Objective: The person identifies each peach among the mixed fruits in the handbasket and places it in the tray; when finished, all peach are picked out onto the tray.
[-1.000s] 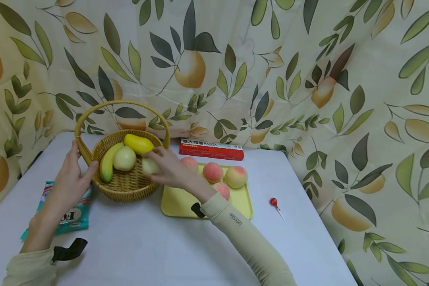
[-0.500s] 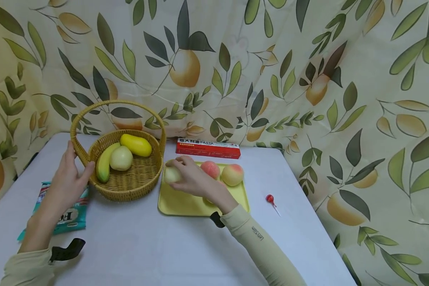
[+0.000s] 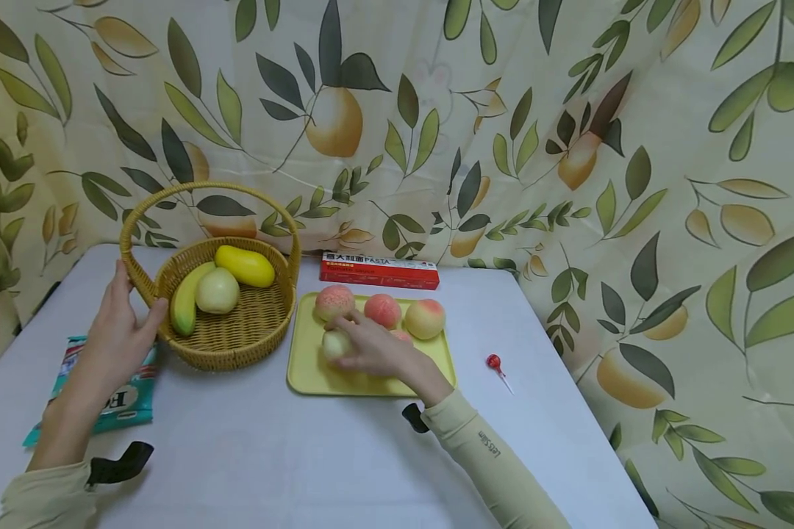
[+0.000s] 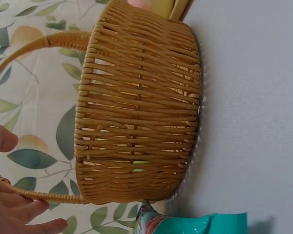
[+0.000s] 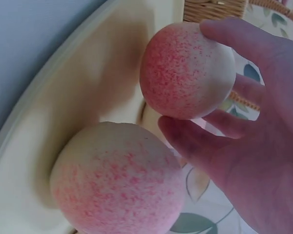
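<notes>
In the head view my right hand (image 3: pixel 375 347) pinches a peach (image 3: pixel 335 345) over the yellow tray (image 3: pixel 304 378). The right wrist view shows this peach (image 5: pixel 178 73) pale with pink speckles, between thumb and fingertips; whether it touches the tray I cannot tell. Other peaches lie on the tray, among them a pink one (image 3: pixel 382 311) and a yellowish one (image 3: pixel 425 319); another is partly behind my hand. My left hand (image 3: pixel 120 330) rests at the left side of the wicker basket (image 3: pixel 231 356), its fairly straight fingers against the handle (image 4: pixel 58 197).
The basket holds a banana (image 3: pixel 185 305), a pale green round fruit (image 3: pixel 217 291) and a yellow oblong fruit (image 3: pixel 245 265). A red pasta box (image 3: pixel 379 273) stands behind the tray. A teal packet (image 3: pixel 129 397) lies by my left forearm, a red lollipop (image 3: pixel 495 363) to the right.
My right hand has carried the peach out of the basket, rightward and down over the tray's left half. The left hand has stayed at the basket.
</notes>
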### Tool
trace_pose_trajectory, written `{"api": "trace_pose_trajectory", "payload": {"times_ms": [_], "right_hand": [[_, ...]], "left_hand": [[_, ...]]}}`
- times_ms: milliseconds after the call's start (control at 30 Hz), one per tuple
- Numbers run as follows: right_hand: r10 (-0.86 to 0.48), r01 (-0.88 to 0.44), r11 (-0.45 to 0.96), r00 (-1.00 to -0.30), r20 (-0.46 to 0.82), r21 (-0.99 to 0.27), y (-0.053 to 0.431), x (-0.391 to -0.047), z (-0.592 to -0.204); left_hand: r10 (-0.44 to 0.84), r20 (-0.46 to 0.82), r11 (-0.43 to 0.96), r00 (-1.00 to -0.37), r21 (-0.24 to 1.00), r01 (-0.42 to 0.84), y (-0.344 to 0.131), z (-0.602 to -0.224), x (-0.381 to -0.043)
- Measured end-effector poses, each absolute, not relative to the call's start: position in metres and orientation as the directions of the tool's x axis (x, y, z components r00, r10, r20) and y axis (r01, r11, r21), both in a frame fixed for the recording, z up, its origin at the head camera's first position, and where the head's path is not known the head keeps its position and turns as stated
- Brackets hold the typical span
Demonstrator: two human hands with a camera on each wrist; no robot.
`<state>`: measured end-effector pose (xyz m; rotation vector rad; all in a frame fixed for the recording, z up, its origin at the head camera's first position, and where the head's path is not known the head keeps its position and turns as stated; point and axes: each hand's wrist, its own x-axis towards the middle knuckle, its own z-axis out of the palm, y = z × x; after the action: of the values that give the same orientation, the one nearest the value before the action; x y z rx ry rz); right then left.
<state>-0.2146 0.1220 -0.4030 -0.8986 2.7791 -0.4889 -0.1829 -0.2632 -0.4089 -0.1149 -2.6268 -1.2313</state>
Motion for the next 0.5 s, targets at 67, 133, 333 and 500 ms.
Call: {"api": "trace_pose_trajectory", "payload": {"times_ms": [67, 133, 333, 500], "right_hand": [[-0.592, -0.524, 0.768, -0.800, -0.095, -0.368, 0.1219, -0.2140, -0.4053], [-0.588, -0.515, 0.773, -0.801, -0.112, -0.370, 0.1217, -0.2135, -0.4071], [-0.587, -0.517, 0.782, -0.798, -0.134, -0.347, 0.1209, -0.2138, -0.4089], [-0.586, -0.520, 0.783, -0.800, -0.128, -0.341, 0.1179, -0.2144, -0.4104]], "left_hand": [[-0.030, 0.245, 0.640, -0.969, 0.749, 0.170, -0.2640, -0.4098, -0.1820], [-0.030, 0.241, 0.638, -0.970, 0.751, 0.167, -0.2644, -0.4105, -0.1817], [-0.026, 0.264, 0.636, -0.964, 0.749, 0.188, -0.2658, -0.4129, -0.1818], [-0.016, 0.288, 0.633, -0.957, 0.745, 0.214, -0.2665, -0.4128, -0.1834]]}}
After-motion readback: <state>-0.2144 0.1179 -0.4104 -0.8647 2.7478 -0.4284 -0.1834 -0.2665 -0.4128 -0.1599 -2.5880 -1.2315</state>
